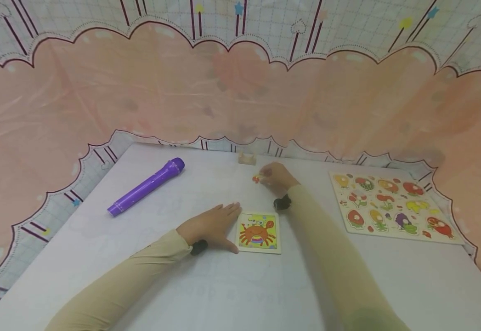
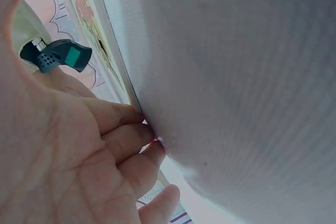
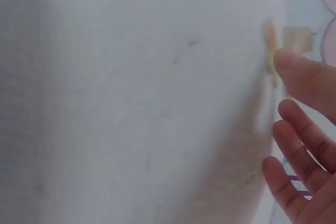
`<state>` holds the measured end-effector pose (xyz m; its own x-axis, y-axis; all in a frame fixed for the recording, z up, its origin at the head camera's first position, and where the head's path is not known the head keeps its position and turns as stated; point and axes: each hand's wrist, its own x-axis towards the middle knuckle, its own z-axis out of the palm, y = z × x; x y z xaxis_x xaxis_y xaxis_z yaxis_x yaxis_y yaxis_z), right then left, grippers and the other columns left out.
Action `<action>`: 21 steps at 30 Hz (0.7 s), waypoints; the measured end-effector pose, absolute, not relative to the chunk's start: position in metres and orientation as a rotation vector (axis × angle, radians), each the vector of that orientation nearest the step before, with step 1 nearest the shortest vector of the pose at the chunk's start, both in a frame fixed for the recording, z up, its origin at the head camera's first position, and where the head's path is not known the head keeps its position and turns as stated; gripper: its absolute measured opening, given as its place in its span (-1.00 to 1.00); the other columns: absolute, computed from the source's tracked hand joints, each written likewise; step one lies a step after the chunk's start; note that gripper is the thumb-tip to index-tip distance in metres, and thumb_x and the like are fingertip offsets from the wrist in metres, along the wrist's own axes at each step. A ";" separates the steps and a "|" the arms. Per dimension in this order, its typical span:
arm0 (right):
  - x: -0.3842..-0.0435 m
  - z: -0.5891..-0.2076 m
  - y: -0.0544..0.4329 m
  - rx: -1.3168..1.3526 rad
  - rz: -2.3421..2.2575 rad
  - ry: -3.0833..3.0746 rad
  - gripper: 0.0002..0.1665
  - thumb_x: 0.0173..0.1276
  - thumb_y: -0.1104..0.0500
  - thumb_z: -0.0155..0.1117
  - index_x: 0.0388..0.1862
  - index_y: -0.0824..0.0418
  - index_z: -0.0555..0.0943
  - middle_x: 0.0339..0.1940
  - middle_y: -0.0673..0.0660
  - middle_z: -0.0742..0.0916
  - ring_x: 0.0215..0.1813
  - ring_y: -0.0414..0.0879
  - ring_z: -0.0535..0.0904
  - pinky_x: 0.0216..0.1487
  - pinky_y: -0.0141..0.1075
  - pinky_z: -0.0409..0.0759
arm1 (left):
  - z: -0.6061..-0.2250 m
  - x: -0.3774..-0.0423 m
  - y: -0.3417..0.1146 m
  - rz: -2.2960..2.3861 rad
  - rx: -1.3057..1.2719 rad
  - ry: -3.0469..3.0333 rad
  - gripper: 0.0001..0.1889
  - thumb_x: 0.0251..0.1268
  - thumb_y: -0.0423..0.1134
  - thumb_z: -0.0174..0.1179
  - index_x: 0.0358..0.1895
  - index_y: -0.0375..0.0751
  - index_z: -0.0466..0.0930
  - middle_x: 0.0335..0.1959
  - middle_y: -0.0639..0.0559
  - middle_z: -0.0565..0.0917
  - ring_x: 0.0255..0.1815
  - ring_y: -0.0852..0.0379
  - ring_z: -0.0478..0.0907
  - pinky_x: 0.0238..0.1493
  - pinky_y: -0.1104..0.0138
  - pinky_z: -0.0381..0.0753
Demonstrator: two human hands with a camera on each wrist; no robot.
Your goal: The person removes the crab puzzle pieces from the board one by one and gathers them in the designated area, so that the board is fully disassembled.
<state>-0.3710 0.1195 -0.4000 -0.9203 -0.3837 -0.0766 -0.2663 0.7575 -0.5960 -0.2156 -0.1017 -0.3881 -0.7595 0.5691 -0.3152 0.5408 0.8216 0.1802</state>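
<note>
My left hand (image 1: pixel 213 224) lies on the table with its fingers spread, at the left edge of a square crab puzzle (image 1: pixel 258 233). Its thumb is near the puzzle's lower left corner and the fingertips are by the upper left corner. In the left wrist view, fingertips show beside the puzzle's pale edge (image 2: pixel 118 66). Beyond the puzzle, my right hand (image 1: pixel 277 176) pinches a small, flat red-and-yellow piece (image 1: pixel 256 179). The right wrist view shows that piece edge-on and blurred at the thumb tip (image 3: pixel 283 59), with the other fingers apart from it.
A purple toy microphone (image 1: pixel 146 187) lies at the left. A small wooden block (image 1: pixel 246 159) stands at the table's back edge. On the right is a fruit-and-vegetable peg board (image 1: pixel 395 207). Patterned cloth (image 1: pixel 232 92) hangs behind the white table (image 1: pixel 240 294).
</note>
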 end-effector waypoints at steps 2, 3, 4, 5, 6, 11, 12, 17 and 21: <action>-0.368 -0.397 0.122 -0.520 -0.935 2.755 -0.58 0.23 0.20 0.29 0.08 0.27 0.56 0.07 0.24 0.65 0.12 0.08 0.54 0.21 -0.10 0.51 | -0.387 -0.215 -0.102 0.109 0.841 2.645 0.20 -0.13 0.42 0.24 0.49 -0.23 -0.07 0.54 -0.11 -0.04 0.56 0.00 -0.10 0.54 0.07 -0.07; -0.366 -0.396 0.124 -0.522 -0.958 2.752 -0.58 0.24 0.20 0.29 0.08 0.27 0.56 0.06 0.24 0.65 0.11 0.09 0.54 0.19 -0.10 0.52 | -0.387 -0.215 -0.102 0.108 0.844 2.644 0.20 -0.13 0.42 0.24 0.49 -0.23 -0.07 0.54 -0.11 -0.04 0.56 0.00 -0.10 0.54 0.07 -0.07; -0.364 -0.394 0.125 -0.531 -0.981 2.749 -0.58 0.25 0.20 0.28 0.08 0.28 0.56 0.06 0.25 0.65 0.10 0.09 0.54 0.17 -0.09 0.52 | -0.387 -0.215 -0.102 0.106 0.845 2.644 0.20 -0.13 0.43 0.24 0.49 -0.23 -0.07 0.54 -0.11 -0.04 0.56 0.00 -0.10 0.54 0.07 -0.06; -0.361 -0.392 0.126 -0.552 -0.997 2.748 -0.59 0.25 0.20 0.27 0.08 0.29 0.56 0.05 0.26 0.65 0.09 0.11 0.54 0.16 -0.08 0.53 | -0.387 -0.215 -0.102 0.107 0.849 2.644 0.20 -0.12 0.43 0.23 0.49 -0.24 -0.07 0.54 -0.12 -0.03 0.56 -0.01 -0.10 0.54 0.07 -0.06; -0.358 -0.391 0.127 -0.573 -1.007 2.749 -0.59 0.26 0.20 0.26 0.08 0.30 0.56 0.05 0.27 0.65 0.09 0.11 0.54 0.15 -0.08 0.53 | -0.387 -0.215 -0.102 0.107 0.850 2.642 0.20 -0.12 0.42 0.23 0.49 -0.24 -0.07 0.54 -0.12 -0.04 0.56 -0.01 -0.10 0.54 0.07 -0.06; -0.333 -0.385 0.136 -0.649 -1.020 2.754 -0.59 0.27 0.18 0.27 0.08 0.31 0.56 0.06 0.26 0.66 0.08 0.11 0.56 0.16 -0.07 0.53 | -0.389 -0.217 -0.103 0.113 0.858 2.638 0.20 -0.13 0.43 0.23 0.49 -0.24 -0.08 0.54 -0.11 -0.04 0.56 -0.01 -0.11 0.55 0.08 -0.07; -0.327 -0.384 0.137 -0.661 -1.022 2.752 -0.59 0.27 0.17 0.27 0.08 0.30 0.57 0.05 0.25 0.67 0.08 0.10 0.56 0.15 -0.07 0.54 | -0.390 -0.217 -0.103 0.113 0.858 2.637 0.21 -0.13 0.44 0.22 0.49 -0.23 -0.08 0.54 -0.11 -0.05 0.56 0.00 -0.11 0.55 0.09 -0.08; -0.293 -0.383 0.140 -0.758 -1.046 2.705 -0.60 0.25 0.18 0.29 0.05 0.30 0.58 -0.01 0.23 0.69 0.02 0.07 0.58 0.08 -0.10 0.60 | -0.393 -0.219 -0.103 0.109 0.857 2.632 0.21 -0.14 0.46 0.21 0.50 -0.21 -0.10 0.54 -0.09 -0.07 0.56 0.01 -0.13 0.55 0.09 -0.10; -0.267 -0.382 0.135 -0.791 -1.013 2.642 -0.60 0.24 0.21 0.30 0.06 0.28 0.58 -0.04 0.20 0.68 0.00 0.03 0.56 0.06 -0.14 0.61 | -0.392 -0.219 -0.103 0.110 0.845 2.635 0.21 -0.13 0.45 0.22 0.50 -0.21 -0.09 0.54 -0.09 -0.06 0.56 0.01 -0.12 0.55 0.09 -0.09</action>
